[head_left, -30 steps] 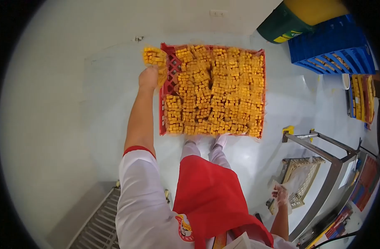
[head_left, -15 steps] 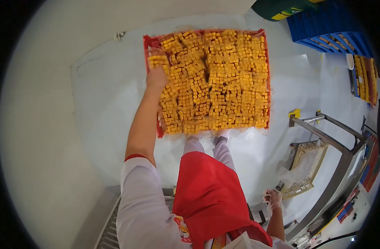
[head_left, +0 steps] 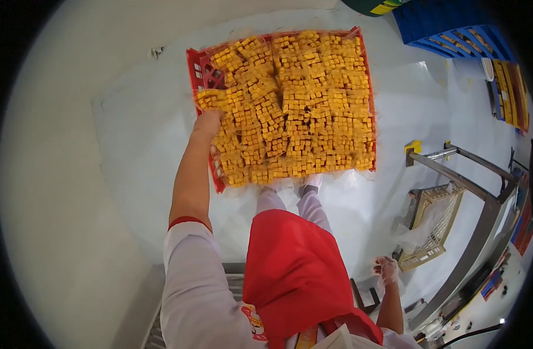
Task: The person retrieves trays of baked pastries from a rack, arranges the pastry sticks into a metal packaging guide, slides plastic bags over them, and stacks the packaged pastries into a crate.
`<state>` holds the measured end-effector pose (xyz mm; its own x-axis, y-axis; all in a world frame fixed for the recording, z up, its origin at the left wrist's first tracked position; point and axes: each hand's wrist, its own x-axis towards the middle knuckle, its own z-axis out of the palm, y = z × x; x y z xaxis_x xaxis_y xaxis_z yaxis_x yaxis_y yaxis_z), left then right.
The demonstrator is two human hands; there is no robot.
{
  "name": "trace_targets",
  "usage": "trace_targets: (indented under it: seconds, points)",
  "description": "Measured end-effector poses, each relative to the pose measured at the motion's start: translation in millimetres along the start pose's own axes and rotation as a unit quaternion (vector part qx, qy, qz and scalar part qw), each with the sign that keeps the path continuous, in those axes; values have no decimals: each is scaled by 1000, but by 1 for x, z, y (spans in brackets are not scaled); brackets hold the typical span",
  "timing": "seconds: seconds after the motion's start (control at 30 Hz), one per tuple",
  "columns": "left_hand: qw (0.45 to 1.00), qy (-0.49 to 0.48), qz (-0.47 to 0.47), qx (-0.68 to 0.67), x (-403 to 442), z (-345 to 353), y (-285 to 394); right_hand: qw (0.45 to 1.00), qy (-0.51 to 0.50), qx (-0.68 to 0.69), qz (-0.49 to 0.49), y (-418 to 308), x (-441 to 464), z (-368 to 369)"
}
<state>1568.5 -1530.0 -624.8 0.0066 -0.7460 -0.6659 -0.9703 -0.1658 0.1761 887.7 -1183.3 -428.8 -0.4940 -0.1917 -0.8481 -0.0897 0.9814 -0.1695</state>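
Note:
A red plastic crate [head_left: 192, 65] holds many clear bags of yellow, square-cut sticks [head_left: 313, 96], packed in rows with their ends up. At the crate's left side, my left hand [head_left: 208, 123] is closed on one bag of yellow sticks [head_left: 210, 99]. This bag lies partly over the left rim, and my fingers are mostly hidden behind the hand. Low on the right, my right hand [head_left: 386, 269], in a clear plastic glove, hangs away from the crate. Its fingers are loosely bent and apart, with nothing visible in them.
A beige crate [head_left: 423, 256] with clear plastic in it lies on the floor to the right, beside a metal frame [head_left: 452, 176]. Blue crates [head_left: 447, 29] are stacked at the upper right. A pale wall [head_left: 51, 174] runs along the left.
My left hand has drawn the bag toward me along the crate's left side, baring the slotted crate corner. The view has shifted slightly. My right hand stays low at my side.

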Motion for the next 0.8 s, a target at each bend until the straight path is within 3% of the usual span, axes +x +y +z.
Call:
trace_targets:
  seconds: [0.1, 0.13, 0.2, 0.23, 0.27, 0.33, 0.4, 0.43, 0.53, 0.57, 0.6, 0.63, 0.67, 0.7, 0.73, 0.77, 0.8]
  points:
    - [994, 52, 22, -94, -12, 27, 6, 999, 11, 32, 0, 11, 4, 5]
    - [989, 13, 8, -145, -2, 63, 1, 999, 8, 46, -7, 14, 0, 10]
    - [991, -69, 18, -111, -31, 52, 31, 997, -1, 82, 6, 29, -14, 18]
    - [993, -108, 40, -23, -71, 27, 72, 993, -20, 119, 15, 37, -27, 19]
    - [993, -81, 80, -37, -104, 20, 94, 990, -19, 142, 11, 48, -42, 20]
    - [979, -151, 139, -3, -136, 19, 128, 972, -36, 232, -24, 76, -68, 26]
    - [967, -138, 190, -102, -145, 47, 135, 957, -5, 288, -32, 100, -86, 33]
    - [960, -116, 253, -41, -164, 29, 156, 956, -23, 291, -18, 110, -92, 30]
    - [953, -86, 257, -134, -183, 36, 182, 928, 30, 371, -13, 179, -100, 50]
    - [927, -32, 367, -73, -183, 38, 182, 972, 56, 211, -93, 202, -93, 59]
    - [933, -78, 351, -1, -183, 36, 192, 985, 80, 32, -153, 224, -86, 63]
    - [933, -147, 312, 102, -164, 44, 197, 964, 96, -158, -193, 244, -81, 60]
    - [909, -197, 317, 184, -136, 45, 223, 970, 128, -123, -168, 241, -61, 43]
    - [878, -179, 406, 178, -125, 40, 232, 971, 130, -133, -152, 250, -54, 44]
    - [917, -351, 100, 160, -132, 48, 248, 972, 122, -146, -139, 259, -51, 46]
    - [912, -346, 122, 185, -131, 47, 276, 924, 171, -284, -190, 268, -58, 33]
    - [916, -312, 99, 232, -133, 45, 301, 930, 186, -263, -176, 273, -65, 24]
